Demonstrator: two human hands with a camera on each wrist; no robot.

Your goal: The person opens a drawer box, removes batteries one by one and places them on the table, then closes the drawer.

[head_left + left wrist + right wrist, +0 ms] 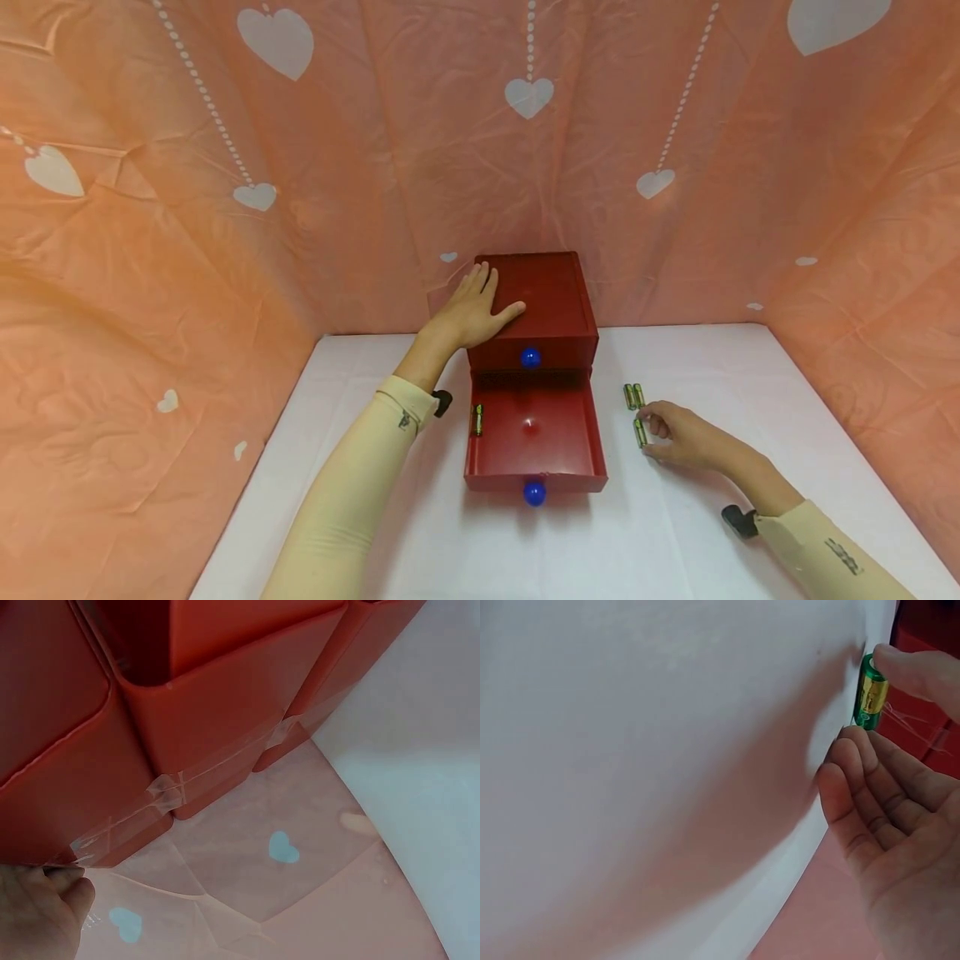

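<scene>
White tabletop point(637, 542), red drawers point(566, 352), heart-printed drapes point(420, 150)

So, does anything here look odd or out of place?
One thing: wrinkled clear tape runs across the outside of the red drawers, in the left wrist view. It looks makeshift against their smooth surface. Nothing looks spilled.

Pale yellow sleeves point(337, 508) with dark prints point(843, 557) near the cuffs point(407, 393), and small black wrist cameras point(739, 522)

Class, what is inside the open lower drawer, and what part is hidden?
At least one green battery lies along the left side of the lower drawer. Anything farther back, beneath the upper drawer, is covered and cannot be seen.
</scene>
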